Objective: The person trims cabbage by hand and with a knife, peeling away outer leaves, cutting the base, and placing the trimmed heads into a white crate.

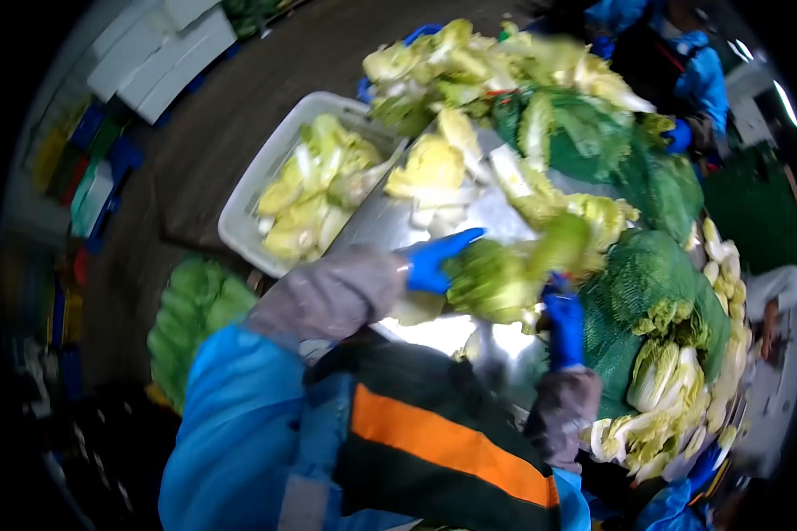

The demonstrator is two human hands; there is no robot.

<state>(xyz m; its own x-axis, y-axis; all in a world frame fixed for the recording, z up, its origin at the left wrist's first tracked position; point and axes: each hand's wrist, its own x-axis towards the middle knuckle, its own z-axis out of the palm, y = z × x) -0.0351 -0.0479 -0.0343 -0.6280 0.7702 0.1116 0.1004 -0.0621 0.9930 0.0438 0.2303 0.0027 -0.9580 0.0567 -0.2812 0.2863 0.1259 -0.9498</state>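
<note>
Nearest you, at the bottom of the frame, your dark vest carries a broad, smooth orange band, with a bright blue sleeve at lower left and a wrinkled grey cuff above it. Your left hand, in a blue glove, holds the cabbage by its left side, one finger stretched along the top. That cabbage is in the centre of the frame, a rounded, yellow-green head over the worktable, softened by blur. Your right hand, also gloved blue, is just beside it at lower right of centre; it is curled and blurred, and you cannot tell whether it grips anything.

The worktable is grey, shiny metal, glaring white below the cabbage. Loose leaves with pale, thick ribs lie toward its upper part. Right of centre, green net sacks bulge in rounded lumps under fine mesh. Left of the table, a white plastic crate with rounded corners holds frilly yellow leaves.

Beyond, a ragged heap of leaves spreads across the upper middle. The dark floor reaches toward smooth, boxy white containers at upper left; another person in blue is at upper right.
</note>
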